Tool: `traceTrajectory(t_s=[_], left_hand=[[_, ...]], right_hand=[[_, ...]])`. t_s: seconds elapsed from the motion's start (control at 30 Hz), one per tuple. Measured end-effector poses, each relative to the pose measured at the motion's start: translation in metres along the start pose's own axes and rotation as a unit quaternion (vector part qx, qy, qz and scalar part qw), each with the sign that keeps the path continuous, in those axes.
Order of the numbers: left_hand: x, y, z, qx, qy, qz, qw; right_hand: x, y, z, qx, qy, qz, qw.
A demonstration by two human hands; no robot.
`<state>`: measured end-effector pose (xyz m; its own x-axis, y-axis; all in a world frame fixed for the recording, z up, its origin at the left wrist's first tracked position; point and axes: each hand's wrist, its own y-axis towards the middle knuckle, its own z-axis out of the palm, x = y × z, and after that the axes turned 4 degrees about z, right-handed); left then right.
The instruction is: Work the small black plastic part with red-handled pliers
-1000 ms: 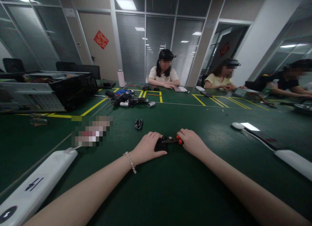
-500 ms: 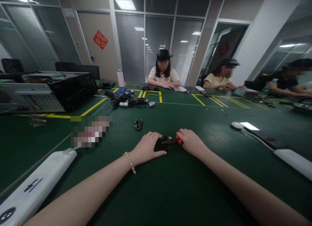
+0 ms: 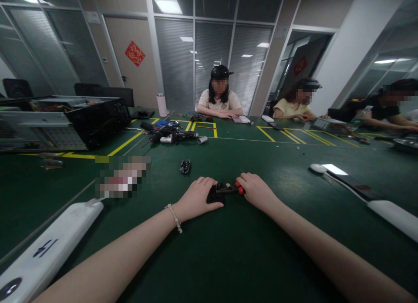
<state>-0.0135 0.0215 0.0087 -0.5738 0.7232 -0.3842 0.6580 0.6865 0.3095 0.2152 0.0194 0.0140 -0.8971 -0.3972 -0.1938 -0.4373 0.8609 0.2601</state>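
Note:
My left hand [image 3: 197, 198], with a beaded bracelet at the wrist, grips a small black part [image 3: 213, 196] against the green table. Its thumb lies along the near side and its fingers curl over the far side. In my right hand [image 3: 254, 190] are red-handled pliers [image 3: 240, 187], closed in the fist. Their dark metal jaws point left and reach onto the black part; whether they bite on something is too small to tell. Beyond my left hand lies another small black and silver piece [image 3: 185, 166], apart from both hands.
A heap of black cables [image 3: 168, 132] lies farther back, near an open computer case [image 3: 65, 122] on the left. White power banks [image 3: 52, 250] flank me, the right one cabled to a phone [image 3: 354, 183]. Several people sit across the table [image 3: 277, 259].

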Motion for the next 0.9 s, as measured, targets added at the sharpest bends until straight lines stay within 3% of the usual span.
traceTrajectory(t_s=[0.9], left_hand=[[0.0001, -0.0003, -0.0001, 0.006, 0.004, 0.003, 1.000]], right_hand=[[-0.0039, 0.0004, 0.0060, -0.020, -0.004, -0.018, 1.000]])
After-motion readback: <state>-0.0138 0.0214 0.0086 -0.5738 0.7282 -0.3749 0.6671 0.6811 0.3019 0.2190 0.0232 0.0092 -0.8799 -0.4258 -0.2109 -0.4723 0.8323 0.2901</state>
